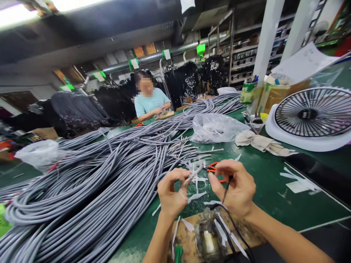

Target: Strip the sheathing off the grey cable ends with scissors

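My left hand [173,191] pinches a grey cable end [192,176] between thumb and fingers, its pale tip pointing up and right. Facing it, my right hand [237,186] is curled, with a thin black cord [227,190] running down from its fingers; its thumb and forefinger tips are slightly apart. Orange-handled pliers [212,167] lie on the table behind the hands, partly hidden by the right one. Below both hands sits a wooden board [189,237] carrying a stained, metal-bodied device [210,239], with black cords and white strips around it.
Long bundles of grey cable [109,182] cover the table's left side. Farther back are a clear plastic bag [219,128], cloth gloves [263,142] and a white fan [307,117]. A dark flat panel [320,179] lies right. A person [152,102] works across the table.
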`<state>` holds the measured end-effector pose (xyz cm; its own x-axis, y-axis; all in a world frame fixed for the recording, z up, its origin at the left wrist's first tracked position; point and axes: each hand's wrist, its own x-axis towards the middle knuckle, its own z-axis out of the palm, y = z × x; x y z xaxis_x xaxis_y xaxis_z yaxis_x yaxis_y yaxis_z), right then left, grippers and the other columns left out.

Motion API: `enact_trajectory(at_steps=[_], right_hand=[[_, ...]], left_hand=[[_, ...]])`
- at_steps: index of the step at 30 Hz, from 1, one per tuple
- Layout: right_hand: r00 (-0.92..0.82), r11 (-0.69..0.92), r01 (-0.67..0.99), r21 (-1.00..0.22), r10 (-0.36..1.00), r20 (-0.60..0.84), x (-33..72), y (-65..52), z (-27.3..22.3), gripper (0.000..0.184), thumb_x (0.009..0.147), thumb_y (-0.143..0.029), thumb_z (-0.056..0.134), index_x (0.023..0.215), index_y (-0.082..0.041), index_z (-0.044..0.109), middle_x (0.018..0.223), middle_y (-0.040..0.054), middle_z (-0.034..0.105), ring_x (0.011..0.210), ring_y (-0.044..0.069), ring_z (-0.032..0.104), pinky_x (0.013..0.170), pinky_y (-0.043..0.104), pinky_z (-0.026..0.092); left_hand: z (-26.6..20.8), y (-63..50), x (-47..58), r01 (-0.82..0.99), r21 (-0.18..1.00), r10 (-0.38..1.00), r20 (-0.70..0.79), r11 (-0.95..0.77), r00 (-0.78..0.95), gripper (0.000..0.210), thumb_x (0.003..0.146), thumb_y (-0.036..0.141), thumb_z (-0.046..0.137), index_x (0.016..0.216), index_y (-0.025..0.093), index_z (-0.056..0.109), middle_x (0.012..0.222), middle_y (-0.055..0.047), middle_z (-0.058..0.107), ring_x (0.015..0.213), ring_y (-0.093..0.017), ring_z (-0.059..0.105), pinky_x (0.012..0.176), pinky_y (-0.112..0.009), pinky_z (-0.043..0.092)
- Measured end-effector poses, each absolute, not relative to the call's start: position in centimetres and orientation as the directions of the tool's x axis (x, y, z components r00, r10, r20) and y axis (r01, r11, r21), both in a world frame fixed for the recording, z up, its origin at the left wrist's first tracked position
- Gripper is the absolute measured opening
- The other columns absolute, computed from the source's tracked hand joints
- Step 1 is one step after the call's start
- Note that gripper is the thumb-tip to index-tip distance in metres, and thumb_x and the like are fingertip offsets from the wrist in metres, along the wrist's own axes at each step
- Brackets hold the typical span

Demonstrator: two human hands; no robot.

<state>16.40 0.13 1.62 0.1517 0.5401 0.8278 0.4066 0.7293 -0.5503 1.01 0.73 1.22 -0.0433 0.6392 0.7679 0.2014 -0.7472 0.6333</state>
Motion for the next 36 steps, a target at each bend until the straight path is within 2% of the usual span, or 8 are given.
enact_trajectory(at_steps=[3, 6, 10, 13, 21, 27, 32, 36], right_hand=[[0.237, 0.698, 0.549, -0.46, 0.397, 0.886, 16.9, 0.1, 1.5, 0.033, 0.065, -0.026, 0.069, 0.09, -0.022, 0.049, 0.059, -0.0047, 0.047, 0.048, 0.01, 0.042, 0.047, 0.023, 0.035], [0.076, 0.722, 0.658, -0.214, 0.219, 0.973, 17.1, -0.3, 1.1, 0.041, 0.065, -0.042, 0.069, 0.093, -0.022, 0.046, 0.063, -0.0014, 0.055, 0.052, 0.013, 0.047, 0.052, 0.027, 0.036], [-0.244, 0.604, 0.794, 0.07, 0.212, 0.946, 16.9, -0.7, 0.9, 0.019, 0.075, -0.026, 0.063, 0.089, -0.021, 0.052, 0.067, 0.0007, 0.064, 0.053, 0.012, 0.051, 0.055, 0.028, 0.032], [-0.291, 0.473, 0.869, 0.146, 0.25, 0.924, 16.7, -0.7, 0.9, 0.011, 0.078, -0.023, 0.061, 0.087, -0.021, 0.057, 0.07, 0.0006, 0.066, 0.054, 0.011, 0.051, 0.055, 0.028, 0.029], [-0.313, 0.476, 0.872, 0.117, 0.356, 0.88, 16.3, -0.3, 1.8, 0.005, 0.079, -0.018, 0.058, 0.074, -0.02, 0.057, 0.067, -0.0004, 0.063, 0.058, 0.012, 0.046, 0.056, 0.03, 0.024], [-0.255, 0.519, 0.854, -0.017, 0.448, 0.857, 16.5, 0.3, 2.2, 0.019, 0.083, -0.023, 0.053, 0.064, -0.019, 0.055, 0.059, 0.0005, 0.057, 0.057, 0.013, 0.043, 0.058, 0.03, 0.025], [-0.238, 0.559, 0.825, -0.086, 0.481, 0.844, 16.7, 0.8, 2.1, 0.018, 0.082, -0.024, 0.053, 0.065, -0.018, 0.055, 0.061, 0.0007, 0.057, 0.059, 0.013, 0.046, 0.058, 0.028, 0.027], [-0.183, 0.604, 0.749, -0.274, 0.585, 0.79, 16.5, 1.0, 1.8, 0.017, 0.083, -0.023, 0.052, 0.067, -0.018, 0.054, 0.063, 0.0005, 0.058, 0.06, 0.012, 0.049, 0.059, 0.025, 0.031]], left_hand=[[1.5, 0.8, 0.6, 0.404, 0.361, 0.414, 0.909, -0.841, 0.05, 0.023, 0.065, -0.004, 0.059, 0.065, 0.017, 0.05, 0.073, -0.001, 0.064, 0.072, -0.015, 0.061, 0.062, -0.027, 0.05], [1.7, 0.8, 0.2, 0.541, 0.177, 0.297, 0.944, -0.822, 0.143, 0.024, 0.066, -0.007, 0.056, 0.066, 0.017, 0.053, 0.075, -0.003, 0.066, 0.072, -0.016, 0.061, 0.063, -0.029, 0.052], [1.7, 0.6, 0.1, 0.623, 0.065, 0.261, 0.938, -0.78, 0.229, 0.025, 0.067, -0.008, 0.052, 0.068, 0.017, 0.055, 0.076, -0.005, 0.068, 0.074, -0.016, 0.061, 0.066, -0.031, 0.052], [1.6, 0.5, 0.2, 0.64, 0.035, 0.267, 0.925, -0.767, 0.269, 0.024, 0.068, -0.007, 0.051, 0.069, 0.016, 0.056, 0.076, -0.005, 0.069, 0.074, -0.015, 0.061, 0.066, -0.03, 0.051], [1.4, 0.5, 0.2, 0.611, 0.024, 0.291, 0.893, -0.792, 0.342, 0.022, 0.07, -0.006, 0.049, 0.071, 0.015, 0.055, 0.078, -0.006, 0.068, 0.078, -0.016, 0.061, 0.068, -0.029, 0.049], [1.4, 0.5, 0.3, 0.63, 0.018, 0.303, 0.888, -0.776, 0.347, 0.022, 0.071, -0.005, 0.048, 0.069, 0.016, 0.053, 0.075, -0.005, 0.067, 0.077, -0.016, 0.061, 0.067, -0.028, 0.048], [1.3, 0.6, 0.4, 0.642, 0.025, 0.308, 0.891, -0.766, 0.333, 0.022, 0.072, -0.004, 0.049, 0.067, 0.017, 0.052, 0.073, -0.003, 0.066, 0.075, -0.014, 0.061, 0.067, -0.027, 0.048], [1.2, 0.6, 0.7, 0.645, 0.089, 0.332, 0.905, -0.759, 0.265, 0.022, 0.072, -0.004, 0.052, 0.064, 0.017, 0.051, 0.064, -0.001, 0.061, 0.072, -0.013, 0.06, 0.066, -0.026, 0.049]])
